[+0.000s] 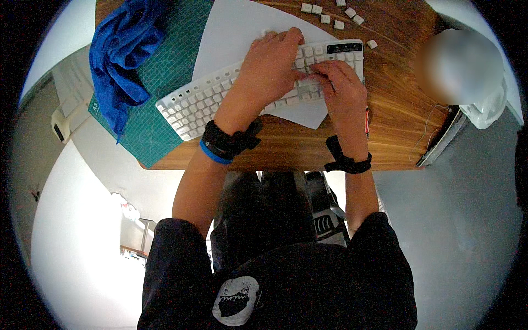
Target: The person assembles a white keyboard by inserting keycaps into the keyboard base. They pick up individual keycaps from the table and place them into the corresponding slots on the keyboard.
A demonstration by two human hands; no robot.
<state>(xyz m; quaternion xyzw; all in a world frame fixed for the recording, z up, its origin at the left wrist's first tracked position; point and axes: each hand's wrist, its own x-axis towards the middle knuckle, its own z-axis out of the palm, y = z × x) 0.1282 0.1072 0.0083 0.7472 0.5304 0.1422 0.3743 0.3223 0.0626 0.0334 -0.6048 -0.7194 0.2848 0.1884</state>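
A white keyboard (pixel 190 110) lies slanted across the desk, with a dark panel at its far right corner. Over its middle lies my left hand (pixel 269 66), fingers bent toward the far edge and thumb down on the keys, holding the board. Close to that thumb, my right hand (pixel 346 91) has thumb and fingers drawn together at the keys on the right part. Whatever might be in that pinch is too small to make out. Several loose white keycaps (pixel 339 25) are scattered on the wood beyond the keyboard.
White paper (pixel 225 33) lies under the keyboard. At the left, a crumpled blue cloth (pixel 118 60) rests on a green cutting mat (pixel 165 129). A blurred round white object (pixel 467 66) stands by the wooden desk's (pixel 396 110) right edge. Something red shows beside my right wrist.
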